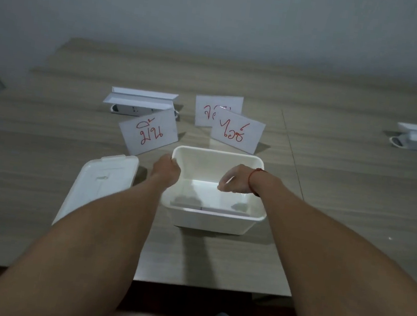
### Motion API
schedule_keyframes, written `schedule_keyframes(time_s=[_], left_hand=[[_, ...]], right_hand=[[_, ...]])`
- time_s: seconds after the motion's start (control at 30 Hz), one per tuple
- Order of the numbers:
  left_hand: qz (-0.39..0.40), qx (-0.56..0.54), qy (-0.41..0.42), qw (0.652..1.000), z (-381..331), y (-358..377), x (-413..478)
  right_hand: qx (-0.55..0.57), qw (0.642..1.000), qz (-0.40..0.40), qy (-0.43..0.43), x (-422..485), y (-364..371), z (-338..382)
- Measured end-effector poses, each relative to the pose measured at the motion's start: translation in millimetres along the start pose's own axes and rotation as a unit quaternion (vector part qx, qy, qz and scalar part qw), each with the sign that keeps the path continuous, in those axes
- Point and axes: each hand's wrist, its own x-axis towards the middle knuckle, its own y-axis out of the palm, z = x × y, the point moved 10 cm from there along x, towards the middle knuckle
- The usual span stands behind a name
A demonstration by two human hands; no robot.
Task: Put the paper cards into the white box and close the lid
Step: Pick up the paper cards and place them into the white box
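The left hand (167, 168) is clamped on the far-left rim of the white box (209, 221), while the right hand (233, 181) hovers over its opening, fingers loosely curled on nothing I can make out. Tugging that rim could slide the box into the three paper cards (149, 133) standing just behind it. Something flat and pale already lies inside (probably cards). The lid (102, 183) rests on the worktop (356, 205), left of the box.
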Motion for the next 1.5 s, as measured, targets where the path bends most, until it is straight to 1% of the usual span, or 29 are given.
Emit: schedule_keyframes(time_s=[0.07,0.13,0.17,0.2,0.27,0.33,0.43,0.6,0.77,0.9,0.97,1.0,1.07,1.13,1.23,1.37,1.43,1.5], left_hand=[[-0.024,0.034,0.035,0.999,-1,-1,2],[-0.035,0.039,0.054,0.997,1,2,3],[-0.041,0.035,0.053,0.997,2,4,4],[-0.047,0.031,0.049,0.997,3,4,4],[-0.057,0.024,0.045,0.997,2,6,5],[-0.060,0.027,0.049,0.997,-2,7,8],[-0.062,0.041,0.051,0.996,-9,8,19],[-0.067,0.048,0.038,0.996,-19,8,51],[-0.078,0.050,0.035,0.995,-36,12,91],[-0.094,0.053,0.034,0.994,-47,15,110],[-0.101,0.064,0.026,0.992,-47,14,115],[-0.103,0.065,0.025,0.992,-47,14,115],[-0.104,0.065,0.026,0.992,-48,13,114],[-0.106,0.064,0.025,0.992,-48,13,113],[-0.103,0.067,0.034,0.992,-52,12,112],[-0.095,0.061,0.035,0.993,-50,13,113],[-0.098,0.064,0.035,0.992,-50,14,113],[-0.095,0.068,0.037,0.992,-50,14,114]], right_hand=[[0.009,0.994,-0.110,0.011,4,-27,-4],[0.004,0.972,-0.228,0.058,0,-51,-15],[0.007,0.961,-0.265,0.083,-1,-57,-23],[0.011,0.955,-0.276,0.109,0,-58,-32],[0.036,0.956,-0.245,0.156,9,-48,-50],[0.074,0.959,-0.214,0.171,21,-36,-60],[0.100,0.957,-0.227,0.154,35,-41,-61],[0.093,0.958,-0.234,0.134,68,-68,-55],[0.102,0.948,-0.271,0.133,102,-98,-55],[0.086,0.922,-0.348,0.146,120,-131,-58],[0.073,0.915,-0.373,0.135,134,-152,-55],[0.065,0.918,-0.371,0.122,143,-160,-51],[0.060,0.933,-0.337,0.106,163,-166,-47],[0.073,0.943,-0.304,0.118,177,-161,-48],[0.098,0.933,-0.316,0.141,182,-158,-48],[0.144,0.938,-0.293,0.118,197,-155,-45],[0.108,0.946,-0.292,0.089,196,-157,-40],[0.043,0.947,-0.316,0.046,188,-162,-30]])
